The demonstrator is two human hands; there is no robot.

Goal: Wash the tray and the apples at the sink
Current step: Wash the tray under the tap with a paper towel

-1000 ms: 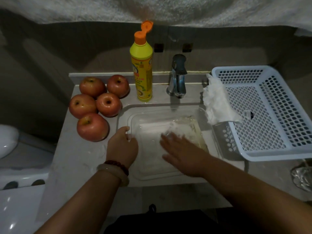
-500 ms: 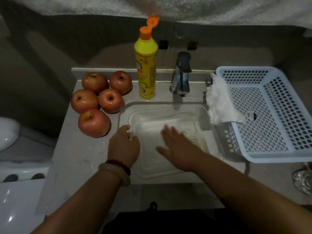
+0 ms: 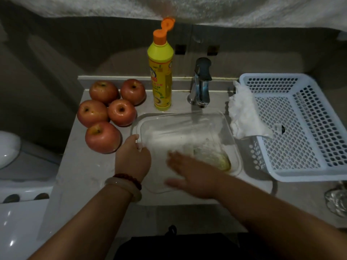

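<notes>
Behind the sink, a yellow detergent bottle with its orange flip cap standing open was seen upright on the pale tabletop, just left of the chrome faucet. Five red apples were clustered on the tabletop at the sink's left, touching one another, with the nearest apple just beside the left hand. At the right, a white perforated basket was set beside the sink, and a crumpled white cloth was draped over its left rim, near the tray's far right corner. A shiny, blurred object at the far right edge could not be identified. Nothing was seen lying between the hands and the tray.

The clear plastic tray was sitting in the sink, directly below the faucet. A yellowish smear or item was visible in its near right corner, too blurred to name.

The left hand was seen gripping the tray's left rim, fingers curled over the edge, with a red bead bracelet and a pale bangle worn at the wrist. The right hand was laid flat inside the tray, fingers straight and spread and the palm turned down on the bottom; its outline was blurred, and nothing was seen held in it.
</notes>
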